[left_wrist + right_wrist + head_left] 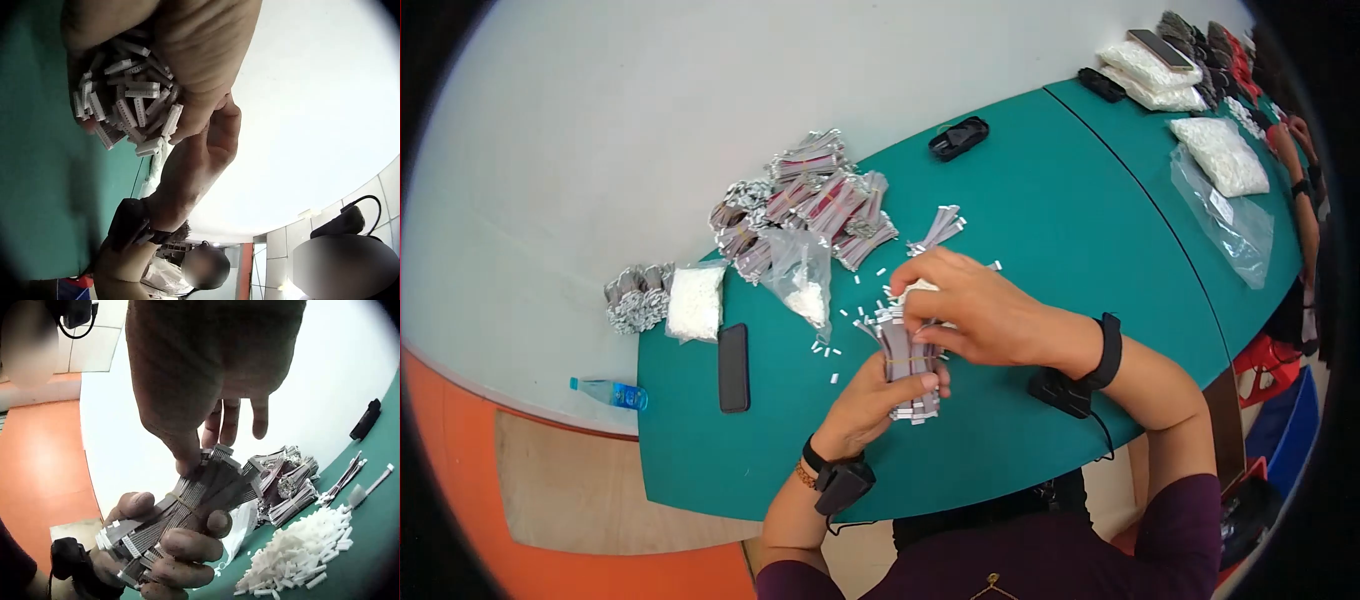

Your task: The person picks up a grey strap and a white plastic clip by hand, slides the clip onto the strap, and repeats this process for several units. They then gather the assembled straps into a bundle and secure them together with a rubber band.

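My left hand point(865, 405) grips a bundle of grey ribbon cables point(908, 362) around its middle, where a thin rubber band also circles it. White connectors point(134, 100) cluster at the bundle's lower end, which faces the left wrist camera. My right hand point(980, 305) is at the upper end, thumb and forefinger pinching at the cable ends, while its other fingers extend past them in the right wrist view. Beyond the bundle lies a heap of small white plastic pieces point(300, 550), partly covered by my right hand in the head view.
Banded cable bundles point(830, 200) pile up at the back, with an opened bag point(802, 290) of white pieces before them. A filled bag point(696, 302) and a phone point(734, 368) lie left. Loose cables point(937, 230) and a black case point(959, 138) lie behind my right hand. Another person's arms point(1300, 190) are far right.
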`<action>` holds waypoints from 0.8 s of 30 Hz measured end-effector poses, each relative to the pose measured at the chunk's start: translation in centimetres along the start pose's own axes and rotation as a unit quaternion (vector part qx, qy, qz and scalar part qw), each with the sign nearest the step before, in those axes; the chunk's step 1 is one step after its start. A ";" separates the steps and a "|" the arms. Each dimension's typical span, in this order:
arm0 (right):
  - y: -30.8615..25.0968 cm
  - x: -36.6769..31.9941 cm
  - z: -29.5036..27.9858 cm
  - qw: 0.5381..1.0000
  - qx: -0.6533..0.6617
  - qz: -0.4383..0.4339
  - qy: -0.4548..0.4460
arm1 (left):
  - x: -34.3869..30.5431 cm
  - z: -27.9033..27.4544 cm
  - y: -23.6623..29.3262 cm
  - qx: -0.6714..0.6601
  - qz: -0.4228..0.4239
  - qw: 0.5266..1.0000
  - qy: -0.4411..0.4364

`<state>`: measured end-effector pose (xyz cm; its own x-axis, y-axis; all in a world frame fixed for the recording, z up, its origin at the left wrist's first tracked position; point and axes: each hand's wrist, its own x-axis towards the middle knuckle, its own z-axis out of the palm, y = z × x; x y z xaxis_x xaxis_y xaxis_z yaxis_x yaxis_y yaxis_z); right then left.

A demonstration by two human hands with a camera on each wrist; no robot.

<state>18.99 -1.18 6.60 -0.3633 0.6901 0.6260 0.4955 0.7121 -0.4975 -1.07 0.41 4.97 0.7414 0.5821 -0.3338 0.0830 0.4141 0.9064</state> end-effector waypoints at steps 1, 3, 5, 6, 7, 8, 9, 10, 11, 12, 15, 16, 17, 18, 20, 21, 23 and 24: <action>0.0 0.0 -0.1 1.000 0.009 0.014 -0.001 | -0.1 0.0 0.1 0.005 0.000 1.000 -0.006; -0.3 0.1 0.0 0.999 0.010 0.037 0.021 | -0.1 -0.1 0.3 0.028 0.008 1.000 -0.008; -0.5 0.2 0.0 0.998 0.029 0.054 0.026 | -0.1 -0.3 0.3 0.035 0.010 0.999 -0.017; -0.6 0.2 -0.2 0.997 0.046 0.058 0.018 | -0.1 -0.4 0.1 0.028 0.012 0.999 -0.011; -0.6 0.3 -0.3 0.996 0.063 0.063 0.009 | -0.2 -0.3 -0.1 0.021 0.014 1.000 -0.005; -0.7 0.4 -0.4 0.996 0.068 0.054 0.025 | -0.2 -0.4 -0.3 0.014 0.015 1.000 0.001; -0.7 0.5 -0.3 0.996 0.073 0.045 0.040 | -0.3 -0.8 -0.2 0.013 0.028 1.000 0.006; -0.7 0.6 -0.3 0.995 0.079 0.035 0.056 | -0.3 -1.4 -0.1 0.013 0.040 0.999 0.011; -0.5 0.6 -0.3 0.993 0.086 0.050 0.067 | -0.4 -2.0 0.2 0.011 0.053 0.998 0.016; -0.1 0.6 -0.5 0.991 0.093 0.064 0.077 | -0.7 -2.9 0.8 0.094 0.076 0.991 0.058; 0.5 0.4 -0.7 0.993 0.057 0.075 0.077 | -1.8 -6.7 4.4 0.347 0.145 0.900 0.219; 0.6 0.4 -0.6 0.994 0.035 0.075 0.073 | -2.0 -8.2 5.5 0.427 0.168 0.839 0.293; 0.6 0.3 -0.4 0.995 0.027 0.071 0.071 | -1.8 -11.0 6.2 0.456 0.219 0.805 0.310; 0.5 0.3 0.0 0.995 0.019 0.066 0.069 | -1.3 -14.2 6.9 0.484 0.269 0.767 0.325; 0.4 0.2 0.4 0.996 0.008 0.060 0.062 | -1.0 -18.6 9.0 0.613 0.242 0.643 0.389; 0.4 0.3 0.5 0.997 0.003 0.058 0.059 | -0.2 -20.4 9.7 0.637 0.237 0.615 0.400; 0.5 0.3 0.7 0.997 -0.002 0.062 0.049 | 1.4 -23.7 10.2 0.681 0.225 0.557 0.420; 0.7 0.2 0.8 0.997 -0.004 0.069 0.041 | 2.4 -24.8 9.5 0.691 0.235 0.551 0.403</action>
<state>18.66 -0.47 5.87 -0.2250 0.7682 0.5994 0.5431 0.6096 -0.5775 -14.99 23.10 6.33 0.4062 0.7503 0.5216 0.8497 -0.5201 0.0865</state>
